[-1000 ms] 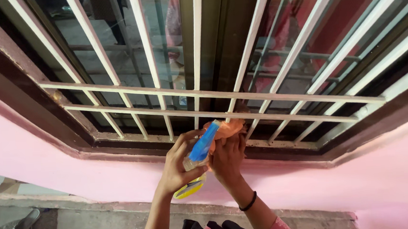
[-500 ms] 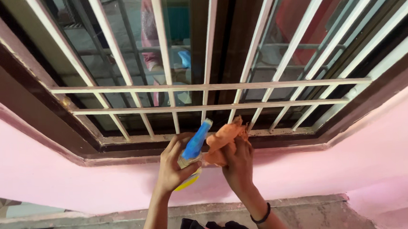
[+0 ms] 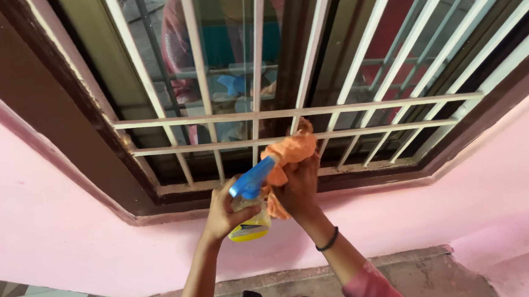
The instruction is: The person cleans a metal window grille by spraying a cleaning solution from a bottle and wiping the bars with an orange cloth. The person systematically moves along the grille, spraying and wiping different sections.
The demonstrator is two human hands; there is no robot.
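Clear plastic spray bottle with yellow liquid and blue trigger head: frame centre, slightly toward 7 o'clock, tilted, nozzle pointing to 1 o'clock at the cloth. Left hand wrapped around the bottle body, fingers curled on it, firm grip. Yellow label end sticks out below the hand at 6 o'clock.

Crumpled orange cloth: touching the nozzle tip, just at 2 o'clock of the bottle. Right hand clenched on it from below, cloth bunched over the fingertips and pressed up against the lower horizontal bar of the white metal window grille. Black band on the right wrist, pink sleeve at 5 o'clock.

Grille: vertical bars plus two horizontal rails, filling the upper half. Behind it, glass panes in a dark brown window frame. Below, brown sill, then pink painted wall from 9 to 3 o'clock. Grey concrete floor along the bottom edge.
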